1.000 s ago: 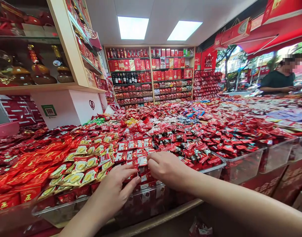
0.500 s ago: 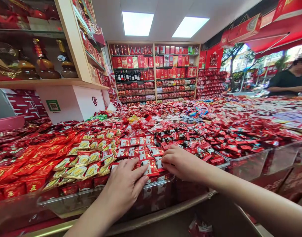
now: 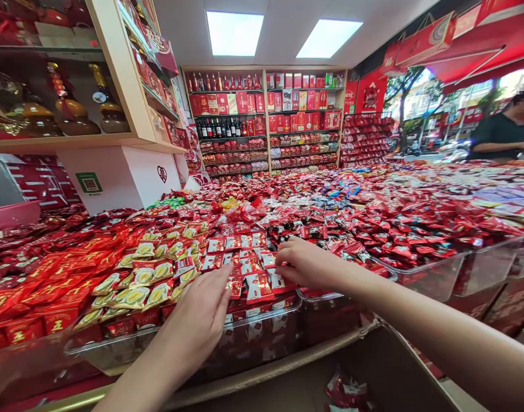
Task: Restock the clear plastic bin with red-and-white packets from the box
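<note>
My left hand [image 3: 205,306] rests against the left side of a block of red-and-white wrapped candies [image 3: 259,287]. Its fingers are stretched out close together, with nothing held. On the block's right side is my right hand [image 3: 302,264], its fingers loosely bent and their tips touching packets; I see nothing gripped. The candies lie in rows inside a clear plastic bin [image 3: 266,320]. Gold-and-red packets [image 3: 150,274] lie just left of my left hand. Dark-and-red wrapped sweets [image 3: 322,232] lie beyond my right hand. My right fingertips are partly hidden.
Below the bins stands an open cardboard box [image 3: 330,349] with a few red packets [image 3: 346,389] inside. Orange-red packets [image 3: 68,280] fill the left side. A shelf cabinet [image 3: 137,129] juts out at upper left. A person [image 3: 502,131] stands at far right.
My left hand has drawn back left and its fingers have straightened, uncovering packets in the middle. My right hand has shifted slightly up and left. The view has tilted slightly.
</note>
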Demonstrator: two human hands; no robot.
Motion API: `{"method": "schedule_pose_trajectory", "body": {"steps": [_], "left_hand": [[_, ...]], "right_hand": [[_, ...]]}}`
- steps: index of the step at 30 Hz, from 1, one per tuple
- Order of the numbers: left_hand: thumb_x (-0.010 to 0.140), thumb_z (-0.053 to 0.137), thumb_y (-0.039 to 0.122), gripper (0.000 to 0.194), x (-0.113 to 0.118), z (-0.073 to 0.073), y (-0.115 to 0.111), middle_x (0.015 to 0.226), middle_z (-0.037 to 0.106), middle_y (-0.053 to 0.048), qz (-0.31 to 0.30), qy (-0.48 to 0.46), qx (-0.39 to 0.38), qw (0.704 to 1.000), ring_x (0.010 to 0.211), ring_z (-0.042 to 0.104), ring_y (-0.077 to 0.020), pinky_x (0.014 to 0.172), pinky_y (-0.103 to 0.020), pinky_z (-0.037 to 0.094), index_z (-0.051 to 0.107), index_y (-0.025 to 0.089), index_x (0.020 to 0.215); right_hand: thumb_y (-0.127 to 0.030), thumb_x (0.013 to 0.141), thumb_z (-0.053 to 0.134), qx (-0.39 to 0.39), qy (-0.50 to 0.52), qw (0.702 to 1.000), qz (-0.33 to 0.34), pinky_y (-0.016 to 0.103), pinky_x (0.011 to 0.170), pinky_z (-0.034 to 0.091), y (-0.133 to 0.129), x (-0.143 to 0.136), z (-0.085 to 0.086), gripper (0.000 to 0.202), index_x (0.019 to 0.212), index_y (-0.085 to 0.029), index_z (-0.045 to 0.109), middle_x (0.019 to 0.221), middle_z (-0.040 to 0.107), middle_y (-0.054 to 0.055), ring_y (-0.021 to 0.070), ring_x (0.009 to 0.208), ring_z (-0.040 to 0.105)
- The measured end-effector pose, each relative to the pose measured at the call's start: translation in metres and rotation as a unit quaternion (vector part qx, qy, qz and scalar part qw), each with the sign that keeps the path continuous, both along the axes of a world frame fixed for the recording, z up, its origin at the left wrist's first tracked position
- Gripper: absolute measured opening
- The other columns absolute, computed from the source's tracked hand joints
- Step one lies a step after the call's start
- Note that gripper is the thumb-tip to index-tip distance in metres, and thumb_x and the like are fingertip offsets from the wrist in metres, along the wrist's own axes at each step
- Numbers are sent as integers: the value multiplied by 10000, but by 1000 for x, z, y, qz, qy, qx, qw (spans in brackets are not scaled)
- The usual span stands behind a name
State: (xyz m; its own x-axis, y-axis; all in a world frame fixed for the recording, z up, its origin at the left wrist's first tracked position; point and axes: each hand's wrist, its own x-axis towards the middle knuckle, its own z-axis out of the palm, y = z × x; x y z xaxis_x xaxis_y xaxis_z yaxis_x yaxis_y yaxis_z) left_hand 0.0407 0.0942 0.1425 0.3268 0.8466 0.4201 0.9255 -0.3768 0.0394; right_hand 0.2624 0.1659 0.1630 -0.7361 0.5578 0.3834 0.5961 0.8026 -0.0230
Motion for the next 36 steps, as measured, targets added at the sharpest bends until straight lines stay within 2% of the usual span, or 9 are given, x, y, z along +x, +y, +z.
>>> {"method": "schedule_pose_trajectory", "body": {"steps": [5, 11, 14, 17, 20, 25, 30, 33, 36], "left_hand": [[845, 327, 274, 382, -12, -2, -4, 1145, 609, -125, -11, 7, 12, 1000, 1078, 512, -244, 945, -460, 403, 539, 112, 1118], [832, 389, 258, 313, -9, -9, -10, 1062, 615, -116, -32, -3, 7, 999, 1007, 518, -225, 891, -439, 422, 578, 158, 1059], [830, 401, 271, 301, -8, -5, -10, 1045, 615, -109, -39, -14, -6, 999, 990, 525, -223, 870, -426, 439, 593, 173, 1039], [832, 390, 274, 294, -11, 2, -8, 1026, 639, -94, -48, -18, -24, 998, 982, 545, -216, 857, -399, 463, 628, 185, 981], [842, 355, 268, 314, -18, 7, -5, 1058, 642, -84, -48, -22, -36, 998, 1001, 555, -187, 881, -357, 463, 603, 185, 1016], [853, 296, 315, 416, -30, 2, -5, 1250, 530, -120, -13, -23, -46, 999, 1163, 454, -211, 981, -430, 366, 488, 136, 1175], [858, 287, 338, 420, -28, 0, -12, 1229, 551, -95, -22, -31, -71, 997, 1129, 479, -177, 974, -344, 378, 481, 161, 1186], [856, 264, 281, 419, -31, 6, -10, 1213, 556, -114, -4, -33, -94, 995, 1106, 494, -196, 958, -363, 379, 477, 125, 1181], [845, 282, 254, 394, -36, 14, -5, 1160, 606, -76, -20, -7, -138, 990, 1046, 543, -182, 919, -325, 410, 525, 164, 1141]], "right_hand": [[-200, 800, 500, 2, 22, 1000, 22, 277, 731, 350, -1, -8, 0, 156, 759, -128, 632, 755, 608, 65, 157, 752, 515], [-219, 809, 494, 13, 0, 999, 48, 286, 754, 353, -9, -23, -2, 178, 813, -119, 640, 780, 626, 78, 166, 752, 521], [-235, 819, 487, 8, -4, 998, 56, 291, 764, 349, -6, -32, -3, 191, 810, -120, 639, 784, 635, 80, 170, 781, 532], [-297, 828, 492, -19, 9, 996, 87, 292, 801, 339, -2, -43, -7, 233, 904, -128, 634, 829, 647, 77, 165, 831, 545], [-351, 812, 511, -42, 16, 992, 120, 296, 809, 342, -2, -53, -12, 294, 991, -144, 617, 894, 649, 77, 169, 858, 550], [-305, 792, 535, -58, 12, 992, 112, 292, 797, 366, -6, -59, -13, 276, 996, -139, 622, 936, 644, 89, 182, 875, 554], [-245, 791, 524, -67, 4, 989, 131, 274, 794, 386, -7, -60, -11, 247, 996, -153, 627, 903, 653, 73, 171, 866, 565], [-227, 783, 523, -67, -1, 990, 122, 278, 790, 395, -7, -61, -10, 246, 991, -146, 627, 912, 649, 82, 175, 872, 565], [-216, 783, 515, -69, -4, 991, 118, 280, 788, 398, -8, -61, -11, 246, 990, -143, 625, 917, 647, 88, 176, 876, 565]]}}
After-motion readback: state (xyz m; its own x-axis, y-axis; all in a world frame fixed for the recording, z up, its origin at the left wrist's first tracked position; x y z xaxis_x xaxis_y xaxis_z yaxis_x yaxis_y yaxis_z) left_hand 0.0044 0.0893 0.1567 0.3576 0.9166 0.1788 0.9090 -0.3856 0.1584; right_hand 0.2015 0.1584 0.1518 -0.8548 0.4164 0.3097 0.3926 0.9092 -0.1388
